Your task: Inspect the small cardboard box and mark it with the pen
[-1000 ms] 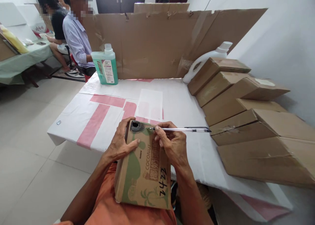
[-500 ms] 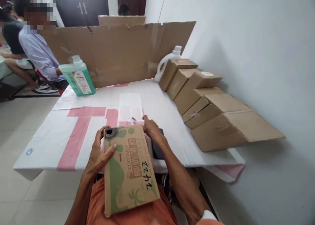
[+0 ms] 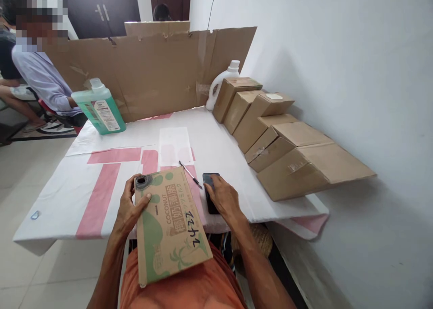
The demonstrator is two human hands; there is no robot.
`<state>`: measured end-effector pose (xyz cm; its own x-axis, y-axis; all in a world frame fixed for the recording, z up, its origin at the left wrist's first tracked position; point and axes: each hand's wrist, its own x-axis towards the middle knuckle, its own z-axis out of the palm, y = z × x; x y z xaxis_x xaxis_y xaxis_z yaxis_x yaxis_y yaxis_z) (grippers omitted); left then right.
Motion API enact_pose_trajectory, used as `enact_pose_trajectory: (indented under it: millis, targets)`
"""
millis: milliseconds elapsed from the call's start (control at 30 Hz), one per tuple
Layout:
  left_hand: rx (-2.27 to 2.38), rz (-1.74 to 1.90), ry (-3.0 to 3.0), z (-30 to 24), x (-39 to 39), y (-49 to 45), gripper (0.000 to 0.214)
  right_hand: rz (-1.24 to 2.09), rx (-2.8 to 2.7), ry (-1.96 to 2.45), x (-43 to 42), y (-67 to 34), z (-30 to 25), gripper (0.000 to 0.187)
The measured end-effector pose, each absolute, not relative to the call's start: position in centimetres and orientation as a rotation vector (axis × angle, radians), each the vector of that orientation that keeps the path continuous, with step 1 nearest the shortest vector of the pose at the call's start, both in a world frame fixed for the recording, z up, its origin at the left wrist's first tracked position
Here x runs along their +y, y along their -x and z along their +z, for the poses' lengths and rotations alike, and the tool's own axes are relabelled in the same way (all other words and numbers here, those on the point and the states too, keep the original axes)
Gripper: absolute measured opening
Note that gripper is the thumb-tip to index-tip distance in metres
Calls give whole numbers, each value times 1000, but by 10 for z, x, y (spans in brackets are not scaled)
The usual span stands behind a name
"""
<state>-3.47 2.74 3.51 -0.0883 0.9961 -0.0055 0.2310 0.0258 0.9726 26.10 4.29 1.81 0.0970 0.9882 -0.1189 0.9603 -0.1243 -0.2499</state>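
Note:
A flat cardboard box (image 3: 171, 225) printed with green palms, "COCONUT" and handwritten "2422" rests on my lap against the table edge. My left hand (image 3: 130, 207) grips its upper left corner, thumb on top beside a black scribbled patch. My right hand (image 3: 221, 198) lies on a black phone (image 3: 209, 187) on the table, fingers curled over it. A pen (image 3: 190, 174) lies loose on the white and pink cloth between the box and the phone.
A row of leaning brown cartons (image 3: 270, 133) runs along the right wall. A green liquid bottle (image 3: 99, 108) and a white jug (image 3: 219, 82) stand before a cardboard screen (image 3: 152, 70). A seated person (image 3: 43, 81) is at the far left.
A second ago my right hand held the pen over the box. The pen now lies on the table and that hand rests on the phone. The view has turned right.

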Motion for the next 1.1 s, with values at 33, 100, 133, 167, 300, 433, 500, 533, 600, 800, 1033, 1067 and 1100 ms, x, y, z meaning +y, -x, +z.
enact_pose_trajectory:
  millis: [33, 100, 133, 167, 300, 433, 500, 533, 600, 800, 1033, 1067, 1100]
  targets:
    - [1448, 1144, -1323, 35, 28, 35, 75, 367, -1947, 2292, 32, -267, 16, 28]
    - [1443, 1149, -1316, 34, 30, 34, 75, 366, -1850, 2412, 12, -275, 8, 36]
    - [1438, 1151, -1314, 34, 31, 33, 74, 381, -1811, 2462, 5, -276, 4, 40]
    - [1430, 1151, -1314, 33, 33, 32, 75, 402, -1772, 2494, 0, -276, 1, 44]
    - [1388, 1134, -1316, 28, 43, 25, 78, 499, -1598, 2479, 2, -267, -7, 53]
    - [1382, 1158, -1310, 25, 47, 21, 78, 740, -1340, 2351, 16, -268, -11, 56]
    - [1385, 1160, -1301, 26, 45, 21, 77, 951, -1250, 2164, 18, -273, -13, 42]
    - [1387, 1156, -1291, 27, 43, 21, 77, 1039, -1228, 2060, 17, -276, -15, 34]
    - [1388, 1148, -1267, 29, 40, 21, 78, 1141, -1202, 1892, 12, -281, -15, 29]
    - [1374, 1153, -1264, 28, 41, 19, 78, 1548, -707, 1191, -16, -288, 30, 54]
    - [1331, 1191, -1329, 27, 44, 8, 71, 1859, -689, 630, -13, -238, 103, 35]
    - [1337, 1204, -1337, 27, 45, 7, 71, 1916, -678, 591, -11, -225, 104, 35]
    - [1346, 1222, -1343, 27, 45, 6, 70, 1960, -661, 567, -10, -212, 105, 36]
